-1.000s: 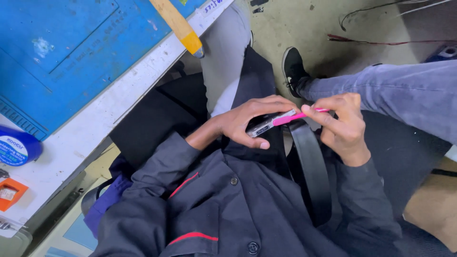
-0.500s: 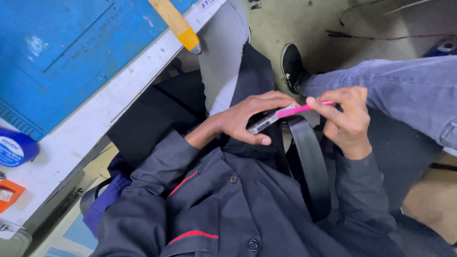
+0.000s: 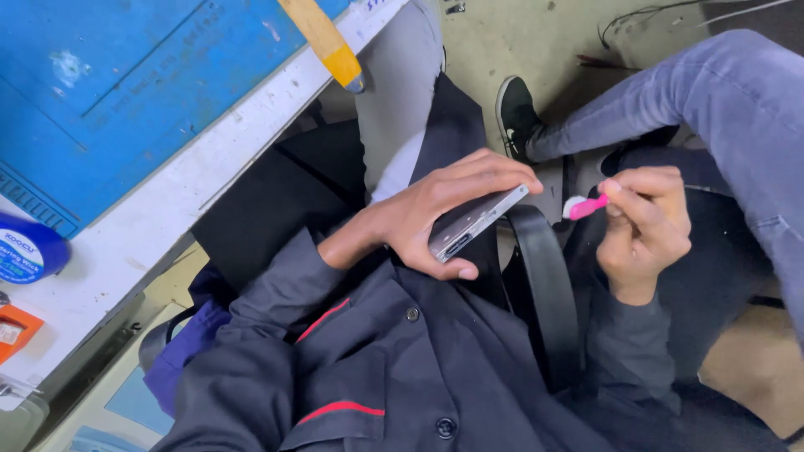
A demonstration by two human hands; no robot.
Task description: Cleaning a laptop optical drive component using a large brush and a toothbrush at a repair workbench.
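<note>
Left grip (image 3: 435, 218) on phone (image 3: 473, 222), blue mat (image 3: 126, 84), concrete floor (image 3: 519, 42)

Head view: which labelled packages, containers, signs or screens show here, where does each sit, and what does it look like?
Round blue container: left edge of the white bench, a lighter blue printed label on its side.
Orange packet: lower left on the bench, small and flat, with a pale label patch.
Blue work mat: upper left on the bench, faint printed lines.
Slim silver device: in the left hand, edge-on; no screen shows.
No signs.
</note>
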